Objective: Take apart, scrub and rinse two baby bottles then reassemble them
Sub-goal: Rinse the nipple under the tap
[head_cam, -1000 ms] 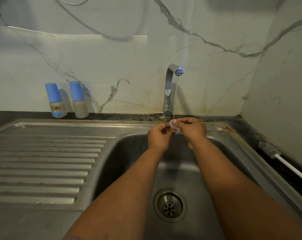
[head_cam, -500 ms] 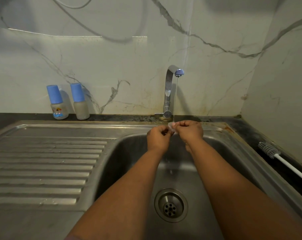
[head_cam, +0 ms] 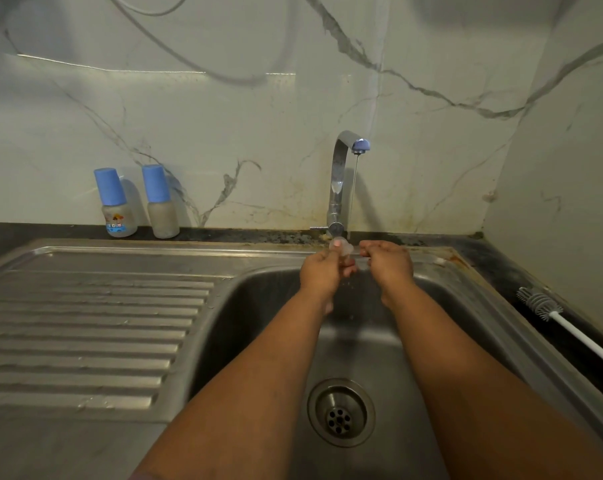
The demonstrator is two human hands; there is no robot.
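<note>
1. Left hand [head_cam: 319, 273] pinches a clear, soft teat [head_cam: 341, 249] at its fingertips, under the tap [head_cam: 343, 174] stream.
2. Right hand [head_cam: 390, 263]: fingers curled; contact with the teat unclear.
3. Judged light, floppy, slippery wet; hold by the flange.

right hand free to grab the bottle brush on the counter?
Probably not yet: the right hand and left hand both pinch a small clear part under the tap. Otherwise the path to the brush looks unobstructed.
</note>
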